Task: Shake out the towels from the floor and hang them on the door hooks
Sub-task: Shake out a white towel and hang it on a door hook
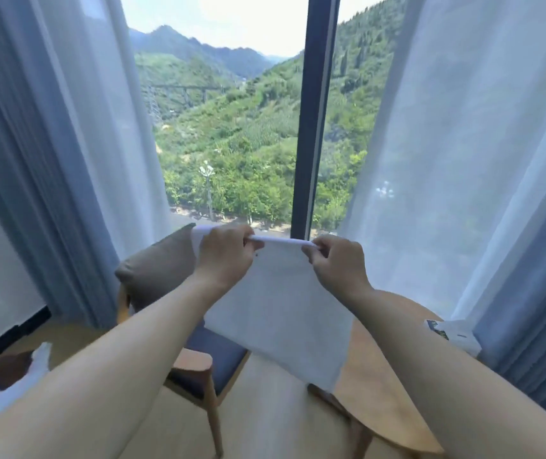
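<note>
I hold a white towel up in front of me by its top edge, and it hangs down flat over the chair and table below. My left hand pinches the top edge near its left corner. My right hand pinches the same edge close to the right corner. The stretch of edge between the two hands is pulled taut. More white cloth lies low at the left, partly cut off by my left arm. No door or hooks are in view.
A wooden chair with a blue seat and a brown cushion stands under the towel. A round wooden table is at the right, with a small white packet on it. Sheer curtains frame a tall window.
</note>
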